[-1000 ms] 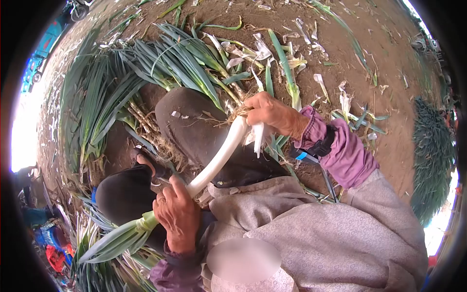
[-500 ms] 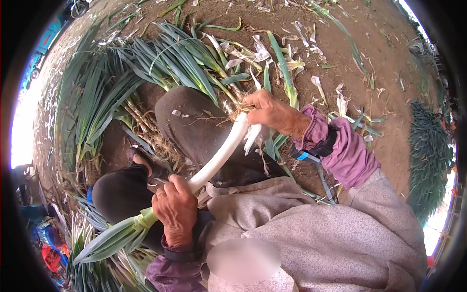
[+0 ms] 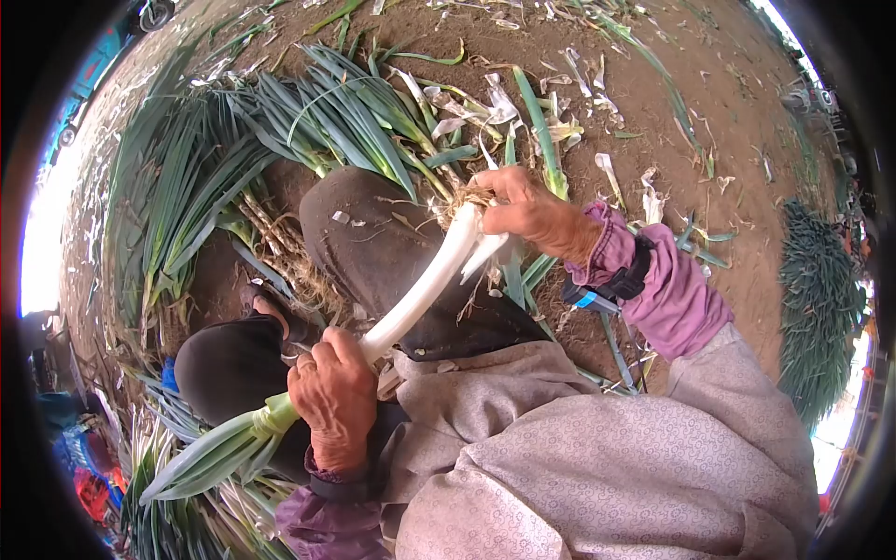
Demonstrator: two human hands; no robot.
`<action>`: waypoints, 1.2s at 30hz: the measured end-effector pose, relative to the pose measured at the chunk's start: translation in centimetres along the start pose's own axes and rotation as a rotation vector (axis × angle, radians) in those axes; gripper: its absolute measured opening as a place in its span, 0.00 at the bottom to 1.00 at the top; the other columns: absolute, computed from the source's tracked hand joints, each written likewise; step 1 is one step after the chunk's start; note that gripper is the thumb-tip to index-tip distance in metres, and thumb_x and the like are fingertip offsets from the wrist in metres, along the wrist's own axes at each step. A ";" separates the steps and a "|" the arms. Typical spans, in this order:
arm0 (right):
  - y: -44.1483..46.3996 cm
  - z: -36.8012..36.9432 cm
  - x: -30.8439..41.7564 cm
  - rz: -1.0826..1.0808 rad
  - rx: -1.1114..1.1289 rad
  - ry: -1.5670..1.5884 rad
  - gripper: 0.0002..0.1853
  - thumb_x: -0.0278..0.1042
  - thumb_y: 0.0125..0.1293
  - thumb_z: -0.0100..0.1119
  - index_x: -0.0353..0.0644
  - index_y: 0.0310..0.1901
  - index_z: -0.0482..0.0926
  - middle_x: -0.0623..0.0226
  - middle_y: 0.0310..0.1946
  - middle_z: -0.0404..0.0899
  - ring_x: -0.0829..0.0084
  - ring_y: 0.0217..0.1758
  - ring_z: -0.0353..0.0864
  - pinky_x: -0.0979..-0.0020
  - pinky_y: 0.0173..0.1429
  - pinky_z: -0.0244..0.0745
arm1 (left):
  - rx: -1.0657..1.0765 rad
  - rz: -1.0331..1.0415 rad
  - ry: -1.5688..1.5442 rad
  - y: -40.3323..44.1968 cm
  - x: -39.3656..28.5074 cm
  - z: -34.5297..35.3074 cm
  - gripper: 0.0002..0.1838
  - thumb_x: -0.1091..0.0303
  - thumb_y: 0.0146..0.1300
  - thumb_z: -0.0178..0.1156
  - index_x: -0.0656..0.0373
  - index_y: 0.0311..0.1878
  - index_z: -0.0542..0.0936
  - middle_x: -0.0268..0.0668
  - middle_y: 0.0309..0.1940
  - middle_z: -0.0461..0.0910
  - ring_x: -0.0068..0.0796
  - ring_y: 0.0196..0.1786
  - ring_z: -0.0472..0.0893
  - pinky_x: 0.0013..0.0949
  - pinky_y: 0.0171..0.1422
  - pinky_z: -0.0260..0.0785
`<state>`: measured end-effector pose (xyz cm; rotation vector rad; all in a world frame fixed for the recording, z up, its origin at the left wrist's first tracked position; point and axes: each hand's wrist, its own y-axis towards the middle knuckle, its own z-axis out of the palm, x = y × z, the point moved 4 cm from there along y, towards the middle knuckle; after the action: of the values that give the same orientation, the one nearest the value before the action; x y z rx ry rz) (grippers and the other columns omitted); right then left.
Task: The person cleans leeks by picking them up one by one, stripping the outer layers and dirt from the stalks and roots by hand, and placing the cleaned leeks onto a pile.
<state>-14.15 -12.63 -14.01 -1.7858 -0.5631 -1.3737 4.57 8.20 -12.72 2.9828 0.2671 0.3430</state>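
A long green onion (image 3: 425, 289) lies slantwise across my lap, its white shaft bare and its green leaves at the lower left. My left hand (image 3: 334, 397) is wrapped round the shaft just above the leaves. At the root end, my right hand (image 3: 537, 215) is closed, fingers pinching by the brown roots (image 3: 471, 198). A loose white strip of skin (image 3: 485, 254) hangs beside the shaft below my right fingers. What exactly those fingertips hold is partly hidden.
Unpeeled green onions (image 3: 177, 187) lie in a heap in front of my knees. More onions (image 3: 187, 504) are at the lower left. A dense green pile (image 3: 819, 308) stands at the right. Peeled skins (image 3: 504, 98) litter the soil ahead.
My right hand has shifted slightly right and down, and the root end has tipped a little with it. My left hand keeps its hold in nearly the same place.
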 end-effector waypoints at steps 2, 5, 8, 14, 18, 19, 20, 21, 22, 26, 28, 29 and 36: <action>0.3 -0.1 -1.4 -0.243 -0.003 -0.180 0.28 0.30 0.59 0.57 0.38 0.63 0.65 0.59 0.55 0.65 0.70 0.58 0.69 0.72 0.64 0.68 | -0.009 0.002 0.012 0.1 -0.1 -0.1 0.11 0.70 0.58 0.57 0.66 0.41 0.75 0.39 0.26 0.73 0.38 0.30 0.78 0.41 0.34 0.68; 0.0 -0.5 -2.1 -0.746 -0.064 -0.689 0.25 0.23 0.58 0.57 0.45 0.59 0.69 0.57 0.58 0.62 0.65 0.60 0.68 0.70 0.65 0.68 | -0.011 0.007 0.022 0.2 -0.3 0.0 0.11 0.70 0.58 0.57 0.66 0.41 0.75 0.39 0.26 0.73 0.38 0.30 0.78 0.41 0.33 0.68; -0.4 -0.2 -2.1 -0.701 -0.067 -0.615 0.17 0.23 0.57 0.65 0.45 0.49 0.81 0.54 0.56 0.62 0.56 0.59 0.69 0.66 0.61 0.71 | 0.002 0.010 0.004 0.4 -0.4 0.1 0.10 0.69 0.58 0.58 0.65 0.40 0.75 0.39 0.26 0.73 0.39 0.30 0.78 0.42 0.33 0.68; -0.1 -0.9 -2.8 -0.852 -0.252 -0.948 0.16 0.23 0.53 0.67 0.39 0.44 0.77 0.52 0.60 0.62 0.54 0.61 0.67 0.62 0.65 0.67 | 0.063 -0.013 -0.163 1.3 0.0 -0.7 0.16 0.71 0.44 0.64 0.61 0.38 0.75 0.40 0.25 0.75 0.43 0.29 0.79 0.43 0.34 0.69; -0.1 -1.0 -2.0 -1.013 -0.405 -1.074 0.14 0.24 0.53 0.66 0.36 0.41 0.74 0.49 0.50 0.73 0.56 0.54 0.76 0.63 0.52 0.76 | 0.076 -0.001 -0.349 2.1 0.3 -2.4 0.13 0.75 0.41 0.64 0.56 0.32 0.73 0.40 0.21 0.76 0.48 0.26 0.79 0.48 0.31 0.68; 0.3 -1.3 -1.8 -0.870 -0.362 -0.898 0.13 0.25 0.54 0.65 0.37 0.40 0.74 0.50 0.43 0.74 0.58 0.47 0.78 0.63 0.46 0.76 | 0.108 -0.008 -0.379 2.3 0.4 -2.7 0.12 0.74 0.42 0.65 0.56 0.31 0.73 0.41 0.21 0.77 0.48 0.26 0.79 0.48 0.31 0.69; 0.4 -1.3 -0.4 -0.730 -0.319 -0.724 0.11 0.26 0.55 0.65 0.37 0.39 0.74 0.51 0.36 0.76 0.60 0.40 0.80 0.64 0.39 0.77 | 0.137 -0.016 -0.408 2.4 0.4 -3.2 0.11 0.73 0.43 0.65 0.57 0.31 0.74 0.42 0.21 0.77 0.49 0.27 0.79 0.48 0.31 0.69; 0.7 -1.5 0.2 -0.590 -0.274 -0.553 0.10 0.27 0.57 0.64 0.37 0.38 0.73 0.52 0.29 0.77 0.62 0.32 0.82 0.65 0.33 0.77 | 0.165 -0.023 -0.437 2.6 0.5 -3.7 0.10 0.72 0.44 0.66 0.57 0.30 0.75 0.43 0.20 0.77 0.50 0.27 0.80 0.49 0.32 0.69; 0.6 -1.7 0.4 -0.687 -0.284 -0.737 0.10 0.27 0.58 0.63 0.37 0.39 0.74 0.53 0.25 0.76 0.62 0.27 0.81 0.64 0.29 0.76 | 0.234 -0.026 -0.469 2.9 0.5 -4.0 0.09 0.71 0.45 0.67 0.58 0.29 0.76 0.45 0.21 0.78 0.51 0.28 0.80 0.48 0.33 0.70; 1.0 -2.5 -0.4 -0.756 -0.256 -1.171 0.16 0.29 0.60 0.60 0.37 0.49 0.73 0.54 0.20 0.74 0.63 0.22 0.80 0.62 0.26 0.74 | 0.490 -0.072 -0.623 4.3 0.6 -4.9 0.10 0.67 0.47 0.69 0.61 0.30 0.81 0.50 0.24 0.80 0.53 0.31 0.81 0.46 0.36 0.72; 1.3 -3.2 -0.7 -0.681 -0.224 -1.111 0.23 0.29 0.60 0.61 0.39 0.57 0.70 0.53 0.26 0.76 0.63 0.28 0.82 0.62 0.31 0.76 | 0.642 -0.147 -0.693 5.4 0.9 -4.8 0.13 0.66 0.46 0.69 0.63 0.32 0.83 0.52 0.24 0.80 0.52 0.31 0.82 0.44 0.38 0.73; 1.5 -4.0 -0.7 -0.662 -0.210 -1.024 0.27 0.30 0.59 0.61 0.40 0.61 0.68 0.52 0.30 0.77 0.62 0.32 0.83 0.62 0.34 0.77 | 0.667 -0.164 -0.706 5.8 1.1 -4.6 0.13 0.65 0.45 0.69 0.64 0.32 0.83 0.52 0.24 0.79 0.51 0.31 0.82 0.43 0.38 0.73; -0.2 -6.9 1.8 -0.509 -0.438 -0.616 0.22 0.30 0.65 0.59 0.33 0.59 0.72 0.56 0.35 0.84 0.74 0.25 0.82 0.71 0.27 0.80 | 0.718 -0.229 -0.758 6.5 1.5 -4.2 0.15 0.65 0.44 0.68 0.67 0.31 0.81 0.50 0.20 0.77 0.43 0.25 0.80 0.41 0.35 0.71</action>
<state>-17.80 -18.22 -11.63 -2.5747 -1.1775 -1.3200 6.06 2.61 -7.38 3.3698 0.7457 -1.1058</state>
